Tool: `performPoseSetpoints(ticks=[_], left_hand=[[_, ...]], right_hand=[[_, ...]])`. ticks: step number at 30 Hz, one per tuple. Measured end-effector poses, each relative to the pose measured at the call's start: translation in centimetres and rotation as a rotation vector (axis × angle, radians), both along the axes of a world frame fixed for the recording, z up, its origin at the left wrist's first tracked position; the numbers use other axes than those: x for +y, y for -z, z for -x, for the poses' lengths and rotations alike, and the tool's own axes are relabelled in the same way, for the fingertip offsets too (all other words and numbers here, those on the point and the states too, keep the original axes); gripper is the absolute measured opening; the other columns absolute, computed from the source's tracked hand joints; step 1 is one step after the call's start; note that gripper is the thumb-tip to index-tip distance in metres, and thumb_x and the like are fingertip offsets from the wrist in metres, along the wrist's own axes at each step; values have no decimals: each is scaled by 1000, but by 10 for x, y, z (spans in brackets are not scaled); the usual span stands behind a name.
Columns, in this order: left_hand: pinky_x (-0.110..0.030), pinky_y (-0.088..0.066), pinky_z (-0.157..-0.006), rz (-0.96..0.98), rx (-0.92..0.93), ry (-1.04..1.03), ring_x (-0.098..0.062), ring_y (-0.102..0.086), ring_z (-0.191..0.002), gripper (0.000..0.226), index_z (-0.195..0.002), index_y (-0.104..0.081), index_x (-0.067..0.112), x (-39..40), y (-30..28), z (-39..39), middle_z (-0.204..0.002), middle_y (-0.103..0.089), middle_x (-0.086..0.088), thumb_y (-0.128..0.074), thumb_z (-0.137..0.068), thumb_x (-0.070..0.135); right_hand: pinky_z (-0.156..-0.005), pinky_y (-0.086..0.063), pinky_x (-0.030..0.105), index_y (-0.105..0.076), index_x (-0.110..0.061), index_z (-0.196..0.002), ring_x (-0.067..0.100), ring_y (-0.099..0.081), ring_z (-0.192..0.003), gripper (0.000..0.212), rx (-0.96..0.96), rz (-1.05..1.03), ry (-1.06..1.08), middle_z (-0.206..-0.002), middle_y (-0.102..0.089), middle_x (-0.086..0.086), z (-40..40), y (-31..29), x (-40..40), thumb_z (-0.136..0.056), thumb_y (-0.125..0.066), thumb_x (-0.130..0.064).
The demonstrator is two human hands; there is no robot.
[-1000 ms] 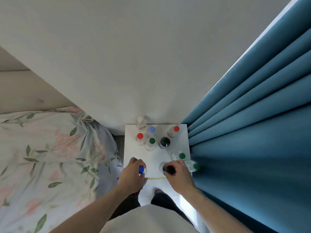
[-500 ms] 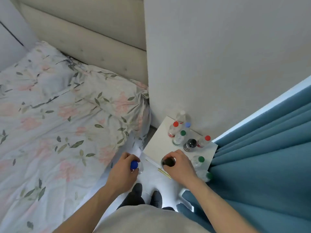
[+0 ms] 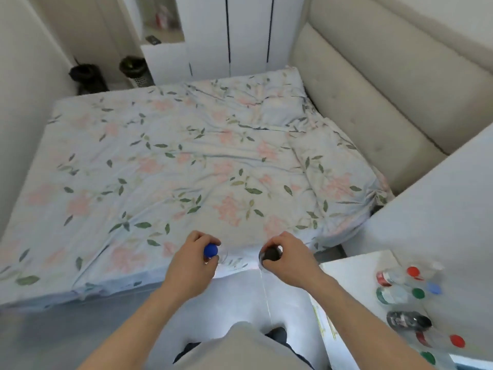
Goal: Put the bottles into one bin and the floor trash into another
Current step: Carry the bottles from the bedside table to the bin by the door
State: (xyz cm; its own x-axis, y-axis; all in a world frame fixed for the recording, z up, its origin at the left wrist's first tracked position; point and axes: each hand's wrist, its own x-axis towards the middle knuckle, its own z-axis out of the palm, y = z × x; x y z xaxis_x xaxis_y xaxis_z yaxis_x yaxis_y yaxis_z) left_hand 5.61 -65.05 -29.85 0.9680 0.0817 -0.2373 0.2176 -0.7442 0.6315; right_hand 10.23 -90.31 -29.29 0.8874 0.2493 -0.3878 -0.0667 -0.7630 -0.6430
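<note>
My left hand point(image 3: 192, 259) grips a clear bottle with a blue cap point(image 3: 210, 250) by its neck. A bottle with a black cap point(image 3: 270, 255) is held the same way in my right hand point(image 3: 289, 260). Both bottles hang over the near edge of the bed, their bodies mostly hidden by my fingers. Several more bottles with red, green, blue and black caps point(image 3: 408, 320) stand on the white nightstand point(image 3: 346, 279) at the lower right. Two dark bins point(image 3: 133, 68) sit on the floor beyond the far corner of the bed.
A bed with a floral cover point(image 3: 173, 161) fills the middle of the view. A padded beige headboard point(image 3: 373, 92) runs along its right side. White wardrobe doors point(image 3: 229, 36) stand at the back. A strip of floor point(image 3: 66, 324) lies between me and the bed.
My view has swung left from the nightstand to the whole bed. Both hands lifted their bottles off the nightstand and carry them over the bed's edge.
</note>
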Motion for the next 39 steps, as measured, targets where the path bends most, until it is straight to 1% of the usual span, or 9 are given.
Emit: performPoseSetpoints(ticks=[6,10,13,19,26,29,32,35,39], left_hand=[[-15,-45,-72,33,-22,-225,-1,-61,-86,25,-109,-64,37,134,-4,65,-111,-47,26,-64,-93,18],[-18,-47,-78,33,-32,-336,1,-59,-93,25,-107,-63,38,212,-7,106,-115,-49,25,-64,-92,18],[-24,-52,-79,24,-37,-418,-1,-60,-88,25,-108,-62,39,263,-8,134,-115,-50,25,-65,-92,20],[-30,-54,-77,16,-56,-620,-3,-61,-84,27,-109,-63,39,337,-14,187,-111,-52,22,-65,-91,19],[-20,-52,-71,30,-38,-887,1,-62,-89,24,-106,-61,43,412,-8,235,-112,-52,28,-70,-90,28],[-25,-55,-73,30,-29,-994,0,-64,-86,23,-104,-61,44,447,-3,251,-113,-54,28,-71,-88,31],[-25,-56,-76,33,0,-1112,1,-65,-84,22,-104,-61,44,482,-4,266,-113,-55,27,-71,-88,32],[-26,-58,-78,36,27,-1213,0,-66,-84,24,-107,-62,43,514,-10,280,-112,-56,26,-70,-89,28],[-25,-57,-77,13,3,-1344,4,-64,-81,24,-106,-62,44,557,-18,296,-112,-55,27,-69,-90,28]], right_hand=[[-69,-48,19,-72,-40,-85,8,-61,-90,15,-17,-40,-235,-101,-58,-15,4,-21,146,-77,-71,-27],[-70,-45,19,-71,-41,-83,5,-61,-89,14,-37,-70,-354,-101,-57,-16,18,-28,239,-78,-70,-27],[-72,-47,21,-72,-41,-85,5,-61,-86,14,-57,-79,-449,-102,-57,-16,28,-31,302,-79,-71,-28],[-72,-52,26,-70,-41,-91,7,-60,-80,15,-100,-44,-690,-101,-55,-16,45,-36,408,-79,-70,-32],[-75,-55,28,-71,-40,-97,5,-61,-80,19,-116,-26,-940,-105,-57,-18,49,-32,535,-78,-69,-38],[-62,-52,21,-70,-38,-100,6,-62,-79,20,-87,-33,-1039,-106,-56,-17,52,-25,591,-79,-70,-39],[-71,-55,24,-69,-41,-96,6,-63,-82,18,-70,-33,-1134,-105,-56,-18,55,-19,646,-79,-70,-41],[-73,-54,23,-69,-41,-95,6,-63,-81,16,-35,-30,-1225,-105,-56,-17,55,-18,701,-79,-70,-38],[-82,-55,35,-69,-37,-95,9,-61,-85,16,-67,1,-1390,-104,-56,-13,61,-16,782,-78,-68,-38]])
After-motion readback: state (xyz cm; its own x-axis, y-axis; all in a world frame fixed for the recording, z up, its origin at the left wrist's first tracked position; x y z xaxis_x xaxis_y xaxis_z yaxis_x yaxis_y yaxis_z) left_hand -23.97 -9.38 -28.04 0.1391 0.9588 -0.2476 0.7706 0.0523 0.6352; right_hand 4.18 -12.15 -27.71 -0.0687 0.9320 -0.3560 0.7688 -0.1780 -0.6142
